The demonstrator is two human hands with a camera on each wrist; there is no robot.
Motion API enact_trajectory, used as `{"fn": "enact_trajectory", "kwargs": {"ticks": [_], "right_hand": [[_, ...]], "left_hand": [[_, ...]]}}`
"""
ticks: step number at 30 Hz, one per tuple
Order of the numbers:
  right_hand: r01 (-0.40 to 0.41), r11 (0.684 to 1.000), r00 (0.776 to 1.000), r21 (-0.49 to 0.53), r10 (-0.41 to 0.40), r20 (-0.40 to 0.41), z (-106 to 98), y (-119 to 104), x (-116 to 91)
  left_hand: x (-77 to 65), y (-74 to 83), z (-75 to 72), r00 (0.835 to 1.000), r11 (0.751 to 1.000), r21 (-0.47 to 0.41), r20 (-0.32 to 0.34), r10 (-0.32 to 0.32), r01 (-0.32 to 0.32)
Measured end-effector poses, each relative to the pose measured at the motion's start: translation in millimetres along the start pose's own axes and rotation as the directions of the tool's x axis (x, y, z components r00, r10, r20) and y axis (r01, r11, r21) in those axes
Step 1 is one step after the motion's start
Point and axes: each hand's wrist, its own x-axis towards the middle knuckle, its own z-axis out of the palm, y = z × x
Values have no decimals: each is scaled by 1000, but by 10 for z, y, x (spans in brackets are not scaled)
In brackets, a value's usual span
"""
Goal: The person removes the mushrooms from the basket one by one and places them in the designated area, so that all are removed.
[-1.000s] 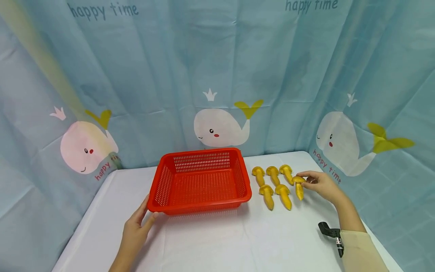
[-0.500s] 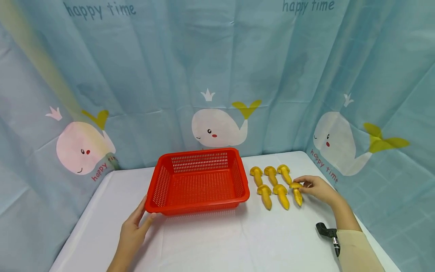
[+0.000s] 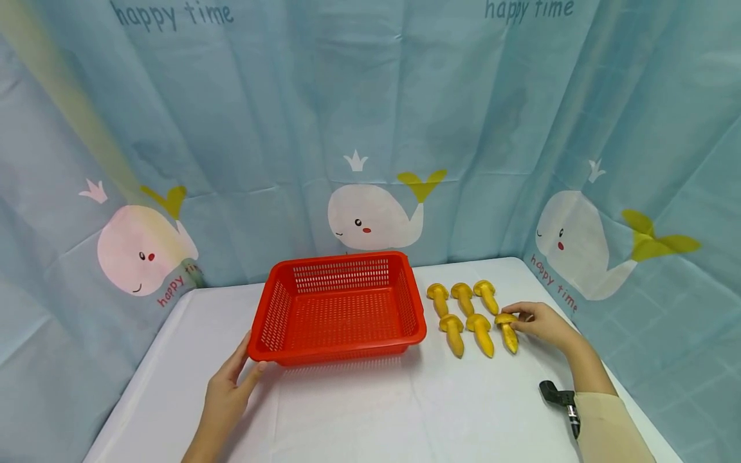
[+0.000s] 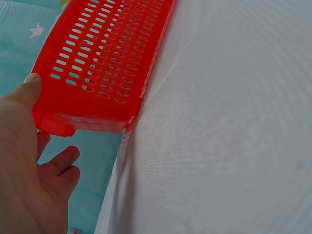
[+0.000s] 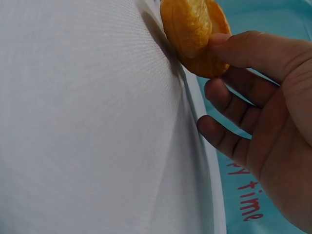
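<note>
A red plastic basket (image 3: 338,352) with slotted walls stands on the white table. My left hand (image 3: 226,392) grips its near left corner, the thumb on the rim in the left wrist view and the other fingers round the outside. At the right, my right hand (image 3: 538,323) pinches the cap of a yellow mushroom (image 3: 509,335) between thumb and fingers. The mushroom's stem points toward me, at the right end of the front row. In the right wrist view the thumb presses the cap's underside beside the stem (image 5: 187,29); some fingertips are hidden behind the cap.
Several more yellow mushrooms (image 3: 479,334) lie in two rows between the basket and my right hand. A black device (image 3: 558,393) sits at the right sleeve. Blue whale-print curtains (image 3: 289,128) hang behind the table and along both sides.
My right hand has brought its mushroom down and toward me, level with the front row, over the first half second; it has barely moved since. The left hand stays at the basket's corner.
</note>
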Motion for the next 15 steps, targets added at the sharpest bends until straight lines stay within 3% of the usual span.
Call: {"fn": "enact_trajectory", "kwargs": {"ticks": [15], "right_hand": [[9, 999, 1000, 33, -9, 12, -18, 20, -15]], "left_hand": [[8, 17, -13, 1000, 1000, 3, 8, 2, -2]]}}
